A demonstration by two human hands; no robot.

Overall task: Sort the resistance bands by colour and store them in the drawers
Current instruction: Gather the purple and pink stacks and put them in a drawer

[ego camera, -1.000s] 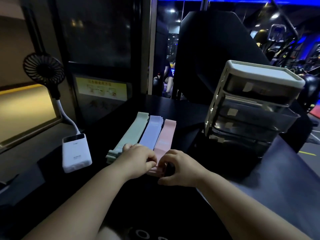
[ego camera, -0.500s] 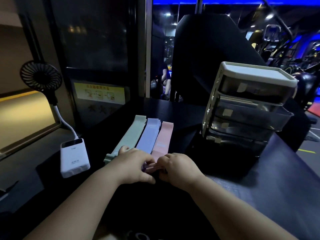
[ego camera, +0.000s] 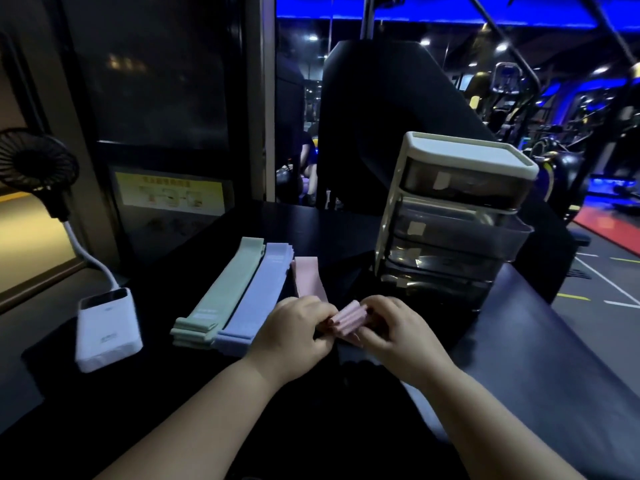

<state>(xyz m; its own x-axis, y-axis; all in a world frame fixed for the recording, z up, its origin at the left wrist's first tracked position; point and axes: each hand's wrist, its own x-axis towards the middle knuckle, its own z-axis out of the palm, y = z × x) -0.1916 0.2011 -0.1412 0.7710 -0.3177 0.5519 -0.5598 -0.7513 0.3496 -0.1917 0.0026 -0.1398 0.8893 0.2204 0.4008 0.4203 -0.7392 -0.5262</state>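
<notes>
A dark tabletop is spread across the foreground, only faintly lit. Behind it, a dark glass panel is set in a metal frame, and a yellow notice is stuck low on it. Off to the left, a warm amber-lit surface is glimpsed. Blue strip lighting is run along the ceiling beyond, small spotlights are dotted beneath it, and gym machines are picked out on the right. A red mat and a white line are laid on the grey floor.
</notes>
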